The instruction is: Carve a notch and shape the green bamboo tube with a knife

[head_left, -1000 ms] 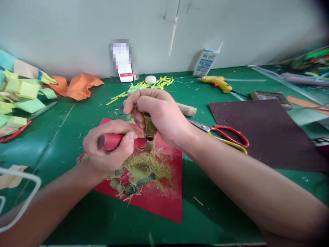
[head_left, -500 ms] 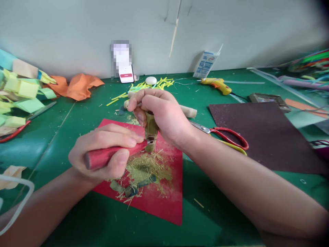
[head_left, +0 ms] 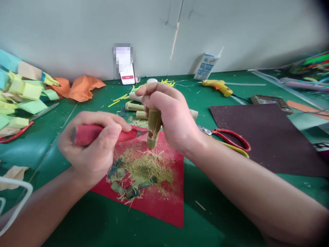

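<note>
My left hand [head_left: 89, 157] is wrapped round the red wooden handle of a small carving knife [head_left: 126, 134]. Its short metal blade points right, with the tip at the edge of a notch in a bamboo tube [head_left: 155, 121]. Closed round the tube's upper part, my right hand [head_left: 174, 120] keeps it nearly upright over a red sheet [head_left: 164, 211]. Fingers hide the tube's top end. Bamboo shavings [head_left: 144, 166] and dark green scraps of skin lie heaped on the sheet below.
More bamboo pieces [head_left: 136, 106] lie behind my hands. Red-handled scissors [head_left: 231, 139] rest beside my right forearm, near a dark brown board [head_left: 257, 137]. A yellow glue gun [head_left: 218, 86] and a phone [head_left: 127, 73] are at the back. Folded paper pieces [head_left: 25, 91] crowd the left.
My left hand has drawn the knife slightly up and left, and its blade now shows. The tube's notch is more exposed, while my right hand still grips the tube.
</note>
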The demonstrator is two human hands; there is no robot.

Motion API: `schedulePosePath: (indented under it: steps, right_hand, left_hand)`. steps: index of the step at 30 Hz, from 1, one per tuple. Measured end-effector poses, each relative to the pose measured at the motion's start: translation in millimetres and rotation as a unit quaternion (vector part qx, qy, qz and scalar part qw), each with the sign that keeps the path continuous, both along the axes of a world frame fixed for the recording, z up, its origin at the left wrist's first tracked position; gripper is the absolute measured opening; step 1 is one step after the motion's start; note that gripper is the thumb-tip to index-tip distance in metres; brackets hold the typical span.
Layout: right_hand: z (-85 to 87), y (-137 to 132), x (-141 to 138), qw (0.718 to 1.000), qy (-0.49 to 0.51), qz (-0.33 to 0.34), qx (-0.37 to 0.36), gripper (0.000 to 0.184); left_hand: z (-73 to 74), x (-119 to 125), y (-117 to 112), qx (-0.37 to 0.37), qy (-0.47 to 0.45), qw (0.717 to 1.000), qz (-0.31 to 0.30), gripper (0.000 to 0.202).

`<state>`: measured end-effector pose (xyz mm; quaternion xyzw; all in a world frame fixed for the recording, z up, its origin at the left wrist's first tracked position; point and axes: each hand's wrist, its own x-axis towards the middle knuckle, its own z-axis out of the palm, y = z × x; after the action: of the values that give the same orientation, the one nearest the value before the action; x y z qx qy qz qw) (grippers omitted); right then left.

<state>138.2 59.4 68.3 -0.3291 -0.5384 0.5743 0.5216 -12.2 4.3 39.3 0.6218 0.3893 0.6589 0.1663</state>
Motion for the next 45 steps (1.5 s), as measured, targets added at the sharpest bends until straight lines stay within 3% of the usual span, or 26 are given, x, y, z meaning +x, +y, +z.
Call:
schedulePosePath:
  steps: [1, 3, 7, 15, 22, 28, 32, 40, 45]
  right_hand:
    - [-0.4, 0.5, -0.4, 1.000, 0.002, -0.007, -0.004, 0.012]
    - [-3.1, 2.8, -1.2, 1.000, 0.003, -0.010, -0.008, 0.015]
    - [-10.0, 8.7, -0.5, 1.000, 0.005, -0.013, 0.010, 0.013]
    - [-11.1, 13.4, 10.6, 0.996, -0.041, 0.002, 0.080, 0.017]
    - [-15.6, 17.5, 9.1, 0.995, -0.011, 0.075, 0.071, 0.015]
    - [-23.4, 19.0, 8.6, 0.993, 0.011, 0.097, 0.067, 0.009]
    - [-24.4, 15.5, 6.4, 0.994, -0.010, 0.077, 0.082, 0.013]
    - [-22.7, 4.0, 0.9, 0.995, -0.029, 0.008, 0.090, 0.015]
    - [-24.0, 3.0, -1.0, 0.994, -0.033, -0.001, 0.106, 0.017]
  left_hand:
    - [1.7, 2.2, 1.1, 0.022, -0.037, 0.999, 0.020, 0.014]
    - [3.3, 4.4, 3.4, -0.011, -0.063, 0.998, -0.004, 0.013]
    - [3.1, 1.9, 6.2, -0.047, -0.065, 0.994, -0.067, 0.013]
    - [5.9, -6.1, 10.9, -0.125, -0.066, 0.985, -0.100, 0.015]
    - [0.7, -6.8, 16.9, -0.161, -0.097, 0.977, -0.099, 0.021]
    - [0.1, -6.5, 21.7, -0.219, -0.146, 0.958, -0.118, 0.030]
    - [-1.8, -8.1, 21.9, -0.264, -0.173, 0.938, -0.142, 0.024]
    - [-1.5, -1.9, 8.1, -0.206, -0.121, 0.961, -0.143, 0.020]
    - [-0.9, -0.3, -0.1, -0.190, -0.081, 0.969, -0.133, 0.018]
